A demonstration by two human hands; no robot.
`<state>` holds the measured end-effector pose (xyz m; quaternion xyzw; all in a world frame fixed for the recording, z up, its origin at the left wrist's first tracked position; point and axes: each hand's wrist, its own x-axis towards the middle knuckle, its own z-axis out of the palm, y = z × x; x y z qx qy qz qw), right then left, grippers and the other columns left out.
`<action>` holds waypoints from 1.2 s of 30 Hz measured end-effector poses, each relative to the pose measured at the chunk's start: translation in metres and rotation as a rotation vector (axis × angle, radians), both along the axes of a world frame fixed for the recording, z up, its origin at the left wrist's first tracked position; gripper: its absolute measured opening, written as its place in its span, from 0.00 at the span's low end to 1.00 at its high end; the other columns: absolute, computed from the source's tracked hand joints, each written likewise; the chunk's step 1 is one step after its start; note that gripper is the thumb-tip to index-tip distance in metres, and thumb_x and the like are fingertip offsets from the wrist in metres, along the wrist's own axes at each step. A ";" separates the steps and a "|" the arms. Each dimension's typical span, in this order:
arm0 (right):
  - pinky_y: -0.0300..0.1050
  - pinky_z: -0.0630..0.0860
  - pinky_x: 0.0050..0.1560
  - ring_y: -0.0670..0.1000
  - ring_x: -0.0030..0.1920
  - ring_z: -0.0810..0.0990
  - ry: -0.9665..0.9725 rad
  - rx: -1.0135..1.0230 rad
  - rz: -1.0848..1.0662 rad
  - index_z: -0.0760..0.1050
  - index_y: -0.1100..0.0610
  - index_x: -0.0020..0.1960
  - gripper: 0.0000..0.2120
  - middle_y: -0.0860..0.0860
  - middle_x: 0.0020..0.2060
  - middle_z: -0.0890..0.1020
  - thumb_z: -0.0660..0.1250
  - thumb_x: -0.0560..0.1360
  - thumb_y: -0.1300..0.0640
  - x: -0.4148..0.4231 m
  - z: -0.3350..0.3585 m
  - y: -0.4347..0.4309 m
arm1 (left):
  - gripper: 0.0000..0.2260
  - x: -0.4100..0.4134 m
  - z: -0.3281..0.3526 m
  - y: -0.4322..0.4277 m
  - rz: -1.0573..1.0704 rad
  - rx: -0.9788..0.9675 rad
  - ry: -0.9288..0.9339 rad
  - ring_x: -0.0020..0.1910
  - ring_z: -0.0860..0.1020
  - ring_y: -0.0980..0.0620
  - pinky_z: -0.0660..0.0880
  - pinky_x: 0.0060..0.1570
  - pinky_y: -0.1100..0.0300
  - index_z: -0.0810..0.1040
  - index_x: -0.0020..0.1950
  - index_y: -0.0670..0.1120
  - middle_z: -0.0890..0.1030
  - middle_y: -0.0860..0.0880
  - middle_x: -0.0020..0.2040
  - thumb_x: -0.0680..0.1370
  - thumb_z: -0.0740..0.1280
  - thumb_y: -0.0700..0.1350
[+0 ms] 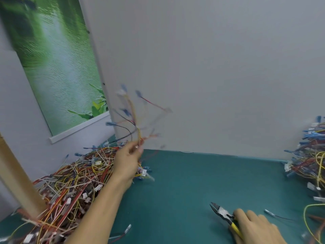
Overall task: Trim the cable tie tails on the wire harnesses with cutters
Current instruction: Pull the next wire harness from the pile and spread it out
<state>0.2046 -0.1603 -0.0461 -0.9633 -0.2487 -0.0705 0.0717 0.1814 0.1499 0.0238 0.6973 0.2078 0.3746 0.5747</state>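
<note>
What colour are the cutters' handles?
Yellow, seen in the head view; the right hand grips the cutters.

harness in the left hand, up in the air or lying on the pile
Up in the air: the left hand pinches the harness low down, its wires fanning upward against the grey wall.

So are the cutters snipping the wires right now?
No, the right hand holds the cutters low by the table, far from the wire harness that the left hand holds up.
</note>
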 end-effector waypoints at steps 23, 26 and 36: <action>0.47 0.73 0.37 0.50 0.29 0.76 0.501 1.000 -0.101 0.80 0.53 0.37 0.07 0.53 0.29 0.81 0.72 0.73 0.59 0.001 0.039 -0.010 | 0.08 -0.007 -0.009 -0.110 -0.381 0.430 0.156 0.38 0.75 0.64 0.70 0.41 0.69 0.81 0.43 0.54 0.78 0.67 0.36 0.79 0.66 0.43; 0.44 0.68 0.32 0.48 0.25 0.72 0.606 1.265 -0.123 0.82 0.60 0.39 0.06 0.56 0.27 0.79 0.70 0.75 0.61 0.008 0.044 -0.002 | 0.06 -0.006 -0.013 -0.127 -0.435 0.510 0.145 0.39 0.74 0.65 0.67 0.40 0.72 0.83 0.45 0.49 0.77 0.66 0.35 0.78 0.67 0.44; 0.42 0.64 0.31 0.50 0.25 0.67 1.127 1.638 -0.223 0.80 0.58 0.33 0.11 0.57 0.30 0.71 0.68 0.74 0.63 0.022 0.044 0.026 | 0.09 -0.005 -0.023 -0.143 -0.550 0.812 0.175 0.40 0.75 0.54 0.72 0.45 0.52 0.82 0.44 0.47 0.78 0.50 0.37 0.78 0.65 0.49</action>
